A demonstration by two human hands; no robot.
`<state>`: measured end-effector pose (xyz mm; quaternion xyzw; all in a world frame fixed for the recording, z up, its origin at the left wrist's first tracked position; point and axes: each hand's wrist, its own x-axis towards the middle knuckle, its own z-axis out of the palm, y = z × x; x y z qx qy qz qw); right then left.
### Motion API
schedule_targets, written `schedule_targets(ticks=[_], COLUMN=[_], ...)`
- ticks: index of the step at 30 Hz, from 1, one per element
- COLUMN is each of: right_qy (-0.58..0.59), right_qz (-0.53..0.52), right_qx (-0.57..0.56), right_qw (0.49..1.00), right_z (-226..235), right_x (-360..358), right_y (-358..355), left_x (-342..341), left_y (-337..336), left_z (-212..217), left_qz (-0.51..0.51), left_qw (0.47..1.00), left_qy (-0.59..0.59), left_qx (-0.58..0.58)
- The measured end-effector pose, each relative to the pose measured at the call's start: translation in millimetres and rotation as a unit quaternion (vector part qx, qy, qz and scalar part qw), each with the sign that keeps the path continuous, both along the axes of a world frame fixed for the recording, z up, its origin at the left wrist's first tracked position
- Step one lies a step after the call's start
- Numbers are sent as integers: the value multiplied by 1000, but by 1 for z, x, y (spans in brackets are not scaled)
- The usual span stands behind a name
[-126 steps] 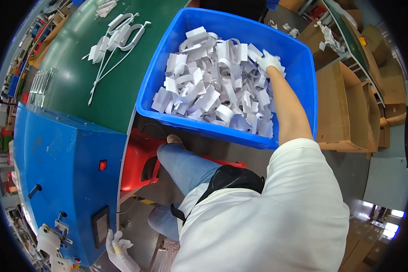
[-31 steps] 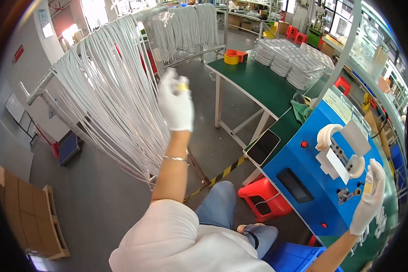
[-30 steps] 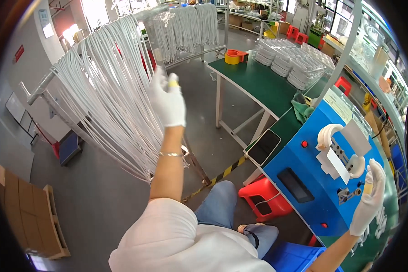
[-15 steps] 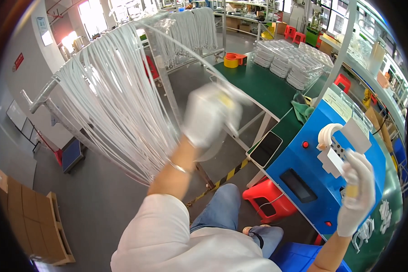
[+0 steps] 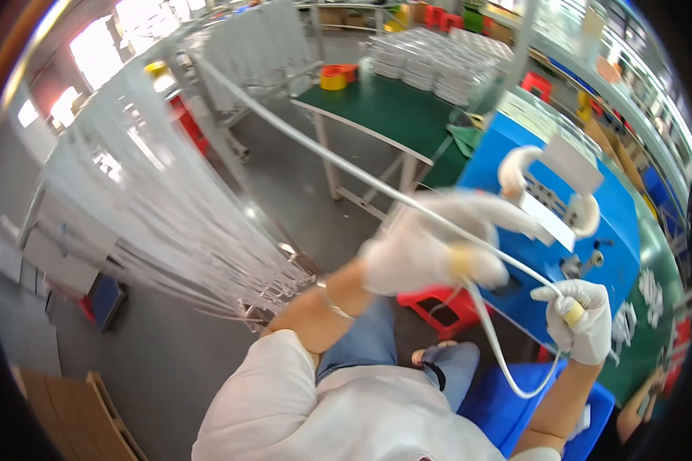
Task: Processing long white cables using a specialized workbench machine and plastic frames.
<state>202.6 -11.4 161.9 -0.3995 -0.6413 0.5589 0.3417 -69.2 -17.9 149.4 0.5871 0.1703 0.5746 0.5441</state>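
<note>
A long white cable (image 5: pixel 327 157) runs from the upper end of the hanging rack across to my right hand (image 5: pixel 580 319), closed in a pinch on it. Below the hands the cable hangs in a loop. The loop's other side rises to my left hand (image 5: pixel 430 246), which is blurred; the cable goes in under its thumb, and its index finger reaches out rightward. Both gloves are white with yellowish wraps on the thumb area. Behind the hands stands a blue machine (image 5: pixel 507 161) with white curved parts (image 5: pixel 519 169) and a white plate on top.
Many white cables (image 5: pixel 154 169) hang on a metal rack at left. A green table (image 5: pixel 392 111) carries stacked clear trays (image 5: pixel 438 58) and yellow tape (image 5: pixel 333 77). A red stool (image 5: pixel 446 315) stands beneath the machine; a blue bin (image 5: pixel 507 399) is by my right arm.
My left hand has moved right and down, near the machine. My right hand has come down and closed on the cable, which now stretches across the view. The view has shifted.
</note>
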Motion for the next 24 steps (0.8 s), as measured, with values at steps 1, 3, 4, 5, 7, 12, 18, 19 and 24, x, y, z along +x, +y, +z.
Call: schedule_targets(ticks=[1, 3, 4, 5, 7, 12, 18, 19, 24], right_qy=[33, 250, 512, 568, 593, 114, -192, -164, -157], right_qz=[1, 37, 2, -42, -15, -568, -266, -136, -215], right_qx=[-28, 43, -43, -20, 24, 27, 451, 363, 225], right_qw=[999, 967, 858, 822, 805, 815, 830, 907, 937], right_z=[-13, -45, -75, -87, -105, -111, -39, -40, -51], right_x=[23, 57, 89, 102, 136, 161, 53, 37, 34], right_y=[-3, -13, -18, -23, -25, -54, -50, -48, -47], left_x=[-9, -25, -39, -56, -87, -69, 60, 70, 63], left_y=[2, 9, 11, 7, 4, -13, -30, -24, 30], left_z=[0, 2, -11, -19, -37, -73, -58, -48, -54], left_qz=[52, 70, -35, -54, -17, 199, -24, -113, -18], left_qw=[994, 986, 961, 953, 951, 959, 991, 984, 994], left_qy=[-73, -119, -265, -295, -306, -203, -35, 13, -63], left_qx=[55, 98, 72, 42, 48, 9, -126, -136, -91])
